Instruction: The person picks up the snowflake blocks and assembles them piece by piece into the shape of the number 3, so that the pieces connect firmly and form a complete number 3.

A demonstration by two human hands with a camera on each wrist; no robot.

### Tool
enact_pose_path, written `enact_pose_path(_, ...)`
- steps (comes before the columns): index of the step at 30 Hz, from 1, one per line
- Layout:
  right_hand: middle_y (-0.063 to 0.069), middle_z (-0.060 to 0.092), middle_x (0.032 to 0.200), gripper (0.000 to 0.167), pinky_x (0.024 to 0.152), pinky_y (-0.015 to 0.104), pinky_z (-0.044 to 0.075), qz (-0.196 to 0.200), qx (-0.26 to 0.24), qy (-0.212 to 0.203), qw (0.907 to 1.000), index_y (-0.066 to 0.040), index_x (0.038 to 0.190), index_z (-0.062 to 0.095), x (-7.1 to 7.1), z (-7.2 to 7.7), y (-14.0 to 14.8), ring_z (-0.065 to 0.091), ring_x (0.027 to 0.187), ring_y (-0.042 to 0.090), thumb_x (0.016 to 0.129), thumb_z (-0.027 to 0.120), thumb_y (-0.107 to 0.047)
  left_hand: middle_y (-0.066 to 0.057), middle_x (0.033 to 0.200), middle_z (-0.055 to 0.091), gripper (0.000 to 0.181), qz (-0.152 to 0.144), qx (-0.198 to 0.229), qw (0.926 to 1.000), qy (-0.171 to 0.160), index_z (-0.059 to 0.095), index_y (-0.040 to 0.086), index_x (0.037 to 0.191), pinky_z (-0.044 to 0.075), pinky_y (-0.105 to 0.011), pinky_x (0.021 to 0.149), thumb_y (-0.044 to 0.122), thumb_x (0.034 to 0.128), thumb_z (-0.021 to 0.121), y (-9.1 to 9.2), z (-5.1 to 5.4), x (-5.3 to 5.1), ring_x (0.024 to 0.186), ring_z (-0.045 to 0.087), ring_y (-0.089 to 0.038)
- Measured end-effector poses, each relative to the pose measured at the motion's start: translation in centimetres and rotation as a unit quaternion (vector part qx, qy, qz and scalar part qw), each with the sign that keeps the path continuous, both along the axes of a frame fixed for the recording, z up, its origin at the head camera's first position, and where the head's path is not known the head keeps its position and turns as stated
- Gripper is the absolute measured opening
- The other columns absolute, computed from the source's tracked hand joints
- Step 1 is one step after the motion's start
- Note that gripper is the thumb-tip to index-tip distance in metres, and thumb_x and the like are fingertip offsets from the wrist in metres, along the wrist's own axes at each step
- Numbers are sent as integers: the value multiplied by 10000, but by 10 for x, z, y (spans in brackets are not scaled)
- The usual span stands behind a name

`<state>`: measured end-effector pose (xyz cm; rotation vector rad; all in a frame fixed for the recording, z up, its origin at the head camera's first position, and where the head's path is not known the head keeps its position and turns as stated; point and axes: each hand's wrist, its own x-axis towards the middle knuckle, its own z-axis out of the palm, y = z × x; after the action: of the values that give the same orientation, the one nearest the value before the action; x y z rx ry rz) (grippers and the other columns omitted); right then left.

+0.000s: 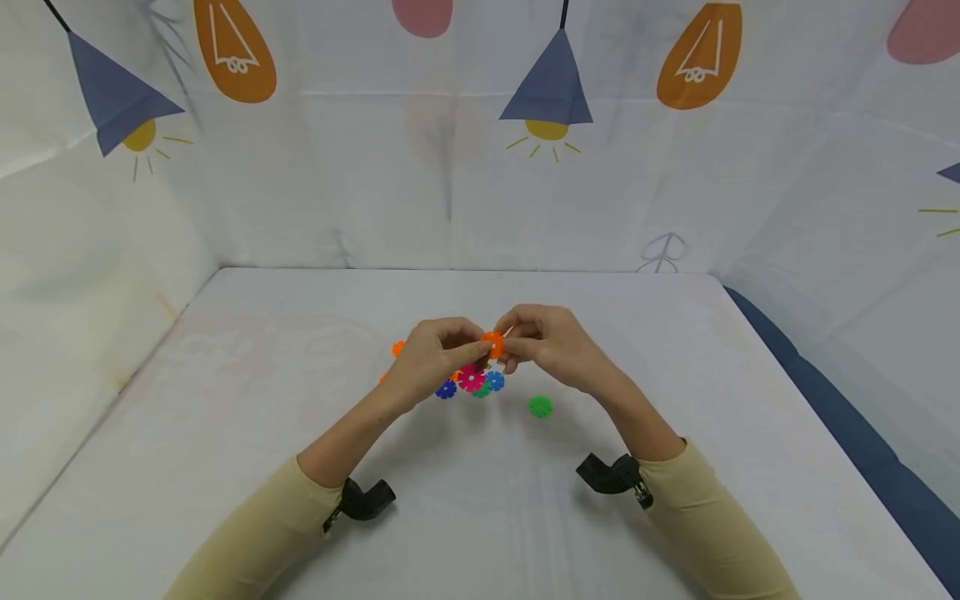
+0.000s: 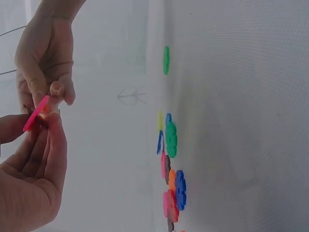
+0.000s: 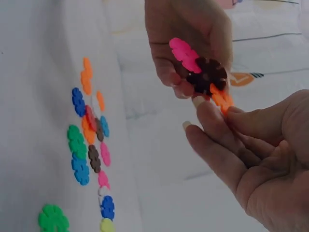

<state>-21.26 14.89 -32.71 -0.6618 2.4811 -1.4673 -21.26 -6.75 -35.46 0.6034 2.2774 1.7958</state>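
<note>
Head view: near the middle of the frame, a small chain of notched discs [image 3: 206, 76] is held up between the two hands, above the white table [image 1: 480, 517]. Its orange disc [image 1: 492, 343] is pinched between the thumb and fingers of the right hand [image 1: 557, 346], just at the fingertips. By the left hand [image 1: 429, 360] the chain is grasped from the other side, its thumb laid against the orange disc; which disc is gripped by its remaining fingers cannot be told. In the right wrist view, three pieces are seen running from upper middle toward the right: a pink disc [image 3: 184, 54], a dark brown disc [image 3: 208, 77] in the middle and the orange one at the lower end, the brown disc being met by the others at opposite edges. The pink and brown pieces are set in front of the left palm and fingers. Loose discs are scattered below the hands: a green disc [image 1: 540, 407] is seen right of centre, well apart from the rest, while a dark blue disc [image 1: 446, 389] and a light blue disc [image 1: 494, 381] are placed near the chain. Another orange piece [image 1: 399, 348] is partly covered by the left hand. Beige sleeves [image 1: 251, 529] are worn on both arms, at the lower left and lower right.
</note>
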Motion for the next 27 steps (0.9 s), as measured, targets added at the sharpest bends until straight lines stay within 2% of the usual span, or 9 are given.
enact_pose_path(3,65,739,891,128,808,394,587,-40,686,16,9976,-99,1063,677,0,1,4,722,758,209,941,639,-94,-119,902,732,160,96,31,9999,-70,716,91,981,592,-319,743,238,955,659,0,0,0,810,694,-230)
enact_pose_path(5,38,735,941,156,800,382,572,-16,1406,105,9900,-109,1076,686,0,0,7,706,827,198,922,662,-104,-103,893,732,165,208,99,9996,-177,712,87,973,588,-307,742,240,959,652,-1,0,-1,812,694,-232)
enact_pose_path(7,53,728,998,190,804,381,568,122,2160,178,9761,-92,1094,689,-1,-4,10,680,898,204,904,675,-99,-107,899,734,185,296,192,9990,-268,704,71,981,586,-297,746,246,964,645,-2,-1,-1,822,698,-246)
enact_pose_path(9,73,715,1041,222,801,367,559,274,2856,117,9579,-87,1104,687,-1,-8,11,636,947,212,883,690,-98,-119,904,732,200,362,276,9983,-358,696,61,989,584,-289,752,252,965,642,-3,-2,-2,832,702,-257)
enact_pose_path(13,84,688,1079,281,784,351,538,480,3782,-112,9244,-90,1113,678,0,-17,9,592,935,205,835,720,-90,-156,934,721,216,417,366,9977,-385,686,57,1007,585,-285,766,264,968,639,-4,-2,-3,845,706,-269)
enact_pose_path(16,57,673,1085,289,777,354,522,439,4189,-182,9068,-98,1094,675,2,-22,7,571,909,193,813,735,-70,-172,969,715,214,454,382,9976,-353,692,69,1013,576,-276,760,272,963,647,-4,-1,-3,844,699,-245)
enact_pose_path(19,34,648,999,228,729,335,478,370,4434,-149,8954,-89,1003,659,5,-27,4,533,858,190,794,735,-38,-176,984,713,206,477,388,9975,-335,697,70,1018,565,-262,749,263,960,656,-4,-1,-4,839,688,-218)
enact_pose_path(23,23,568,834,190,638,296,408,281,4538,38,8906,-92,899,602,7,-34,-2,485,765,187,784,729,-10,-185,986,709,196,488,412,9974,-341,692,63,1029,567,-249,745,244,965,652,-5,-2,-5,848,690,-223)
enact_pose_path(27,26,547,783,188,607,287,396,138,4547,135,8904,-92,888,583,6,-38,-5,469,721,188,800,721,2,-237,1017,696,203,458,545,9968,-371,680,49,1046,584,-258,749,235,973,642,-5,-1,-5,849,712,-233)
